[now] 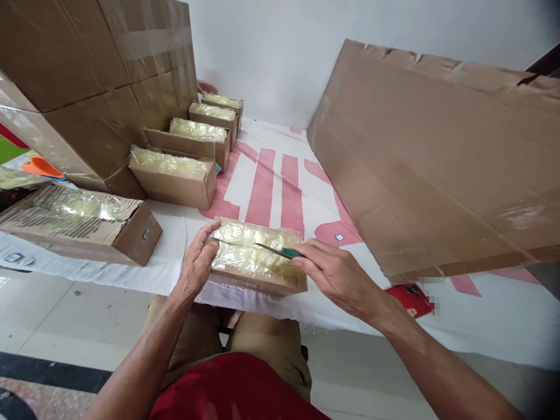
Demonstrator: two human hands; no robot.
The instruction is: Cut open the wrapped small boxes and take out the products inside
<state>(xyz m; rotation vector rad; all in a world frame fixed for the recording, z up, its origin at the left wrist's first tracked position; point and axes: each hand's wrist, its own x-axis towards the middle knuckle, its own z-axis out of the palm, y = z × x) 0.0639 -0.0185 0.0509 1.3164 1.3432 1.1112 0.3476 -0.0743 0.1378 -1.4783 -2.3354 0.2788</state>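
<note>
A small cardboard box (258,274) wrapped over the top in clear plastic lies at the near edge of a white and pink sheet (271,181). My left hand (196,262) is closed round the box's left end and holds it steady. My right hand (336,271) grips a green-handled knife (280,251). Its blade lies flat across the plastic top, pointing left.
A row of several open plastic-topped boxes (175,175) runs toward the far wall on the left. Large taped cartons (87,70) stand behind them. A big flat cardboard sheet (437,157) leans at the right. A red phone (411,298) lies under it. Another person's hand (206,87) shows by the farthest box.
</note>
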